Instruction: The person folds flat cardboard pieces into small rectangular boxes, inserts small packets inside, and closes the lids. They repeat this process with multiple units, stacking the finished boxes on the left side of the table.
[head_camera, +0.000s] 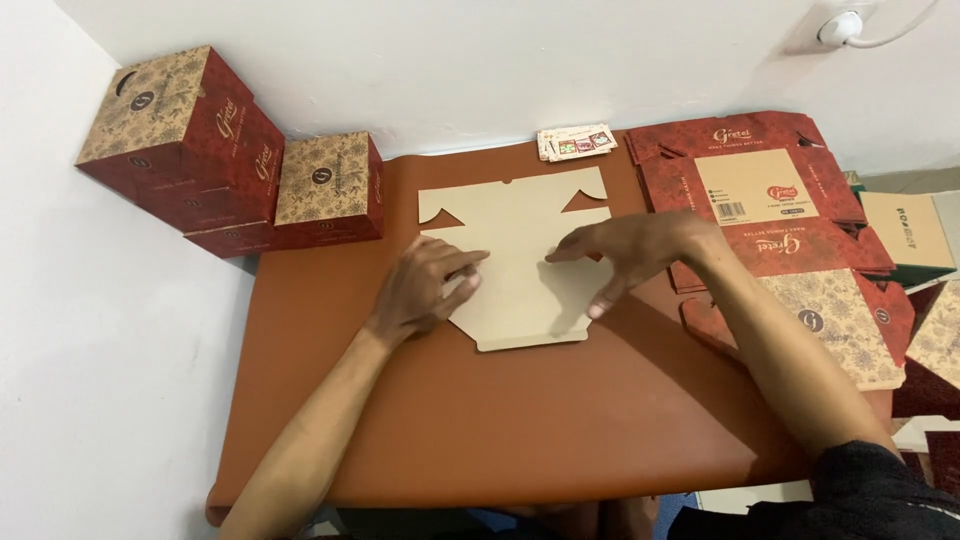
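A flat cardboard blank (515, 255), plain tan side up, lies in the middle of the frame on the brown bench (500, 430). Both hands are on it. The left hand (425, 285) lies loosely curled at the blank's left edge, fingers pressing down and gripping nothing. The right hand (630, 255) is spread open, palm down, fingertips on the right half and thumb near the lower right edge.

It looks like the opening of a fold: the sheet is being held flat and squared, with no flap raised yet. The next move likely calls for lifting a side panel along its crease while the other hand pins the middle.

The blank's long axis runs from top to bottom of the frame, the notched wide end toward the wall and the narrower end toward the person.

Finished red patterned boxes (230, 165) are stacked at upper left; more printed flat blanks (790, 220) lie piled at right.
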